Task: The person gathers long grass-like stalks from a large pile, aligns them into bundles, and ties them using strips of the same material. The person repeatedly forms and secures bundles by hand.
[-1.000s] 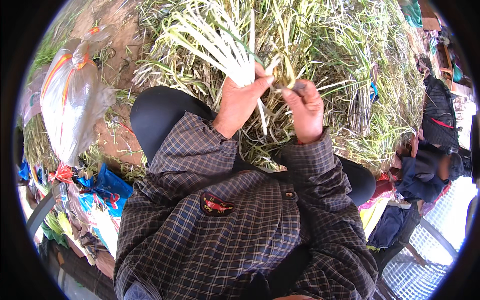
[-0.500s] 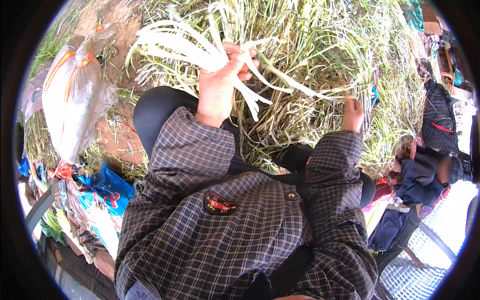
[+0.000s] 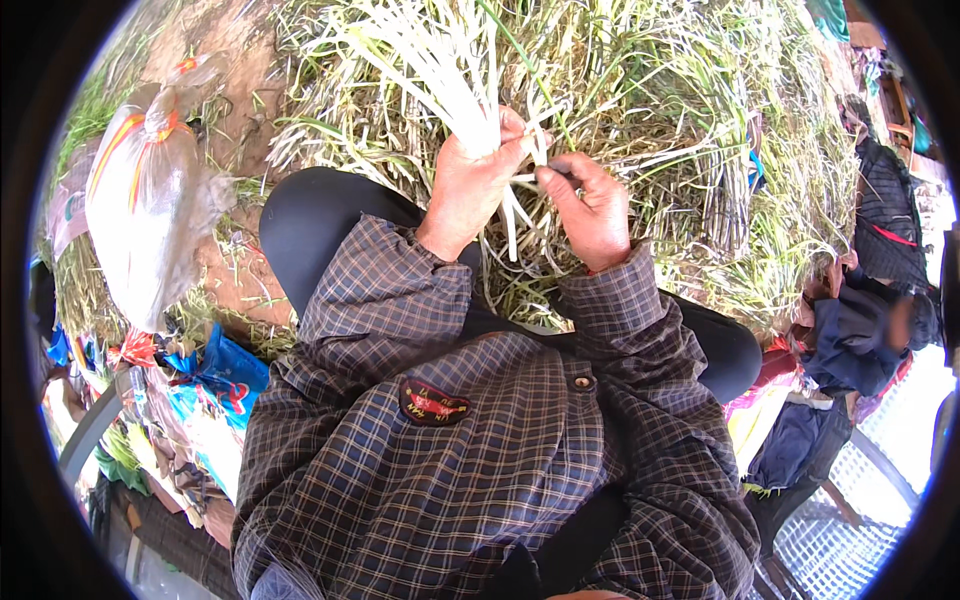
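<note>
A bunch of pale green-onion stalks (image 3: 440, 70) is clenched in the left hand (image 3: 470, 185), held upright above the lap so its white ends stay gathered. One thin stalk (image 3: 535, 150) beside the bunch is pinched by the right hand (image 3: 592, 205), apparently to be drawn in. A heap of greens (image 3: 680, 120) is spread ahead; a plastic bag (image 3: 145, 200) lies to the left.

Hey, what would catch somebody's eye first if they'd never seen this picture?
First, the left hand at top centre, gripping a bunch of pale stalks that fans upward, while the right hand pinches one thin stalk beside it. Behind them a big heap of cut greens fills the top of the view. At far left lies a clear plastic bag with orange stripes.
</note>
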Demonstrator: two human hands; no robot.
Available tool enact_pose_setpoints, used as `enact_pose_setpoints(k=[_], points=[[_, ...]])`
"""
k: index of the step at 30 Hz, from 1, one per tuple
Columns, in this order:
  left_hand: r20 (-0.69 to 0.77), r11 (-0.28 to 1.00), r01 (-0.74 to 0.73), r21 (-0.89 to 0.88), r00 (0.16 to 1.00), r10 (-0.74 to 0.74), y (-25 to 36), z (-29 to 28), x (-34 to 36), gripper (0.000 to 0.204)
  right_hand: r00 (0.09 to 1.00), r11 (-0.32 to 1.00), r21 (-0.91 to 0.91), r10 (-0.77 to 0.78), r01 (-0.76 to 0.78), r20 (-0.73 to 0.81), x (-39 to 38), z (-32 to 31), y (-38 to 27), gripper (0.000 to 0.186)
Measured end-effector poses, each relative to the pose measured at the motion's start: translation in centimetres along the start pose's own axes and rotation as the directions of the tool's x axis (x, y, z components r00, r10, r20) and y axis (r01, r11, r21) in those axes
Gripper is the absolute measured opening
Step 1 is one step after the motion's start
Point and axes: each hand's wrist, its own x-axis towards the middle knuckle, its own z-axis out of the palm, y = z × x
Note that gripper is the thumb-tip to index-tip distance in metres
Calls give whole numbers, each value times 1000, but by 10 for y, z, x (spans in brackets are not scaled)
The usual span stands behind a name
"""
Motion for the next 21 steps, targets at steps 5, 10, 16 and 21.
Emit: enact_pose_setpoints(k=[5, 10, 16, 21], points=[[-93, 985, 155, 76, 985, -148, 3, -1, 1, 9, 992, 898, 439, 30, 28, -126, 1, -8, 10, 3], [-150, 983, 180, -22, 972, -181, 4, 1, -1, 11, 998, 851, 525, 56, -27, -40, 4, -9, 13, 6], [-236, 999, 19, -49, 971, -30, 17, -4, 8, 7, 979, 999, -32, 42, -36, 198, -4, -1, 29, 18], [-439, 986, -65, -156, 898, -10, 31, -19, 18, 8, 943, 949, 95, 282, -302, 180, -7, -19, 43, 15]])
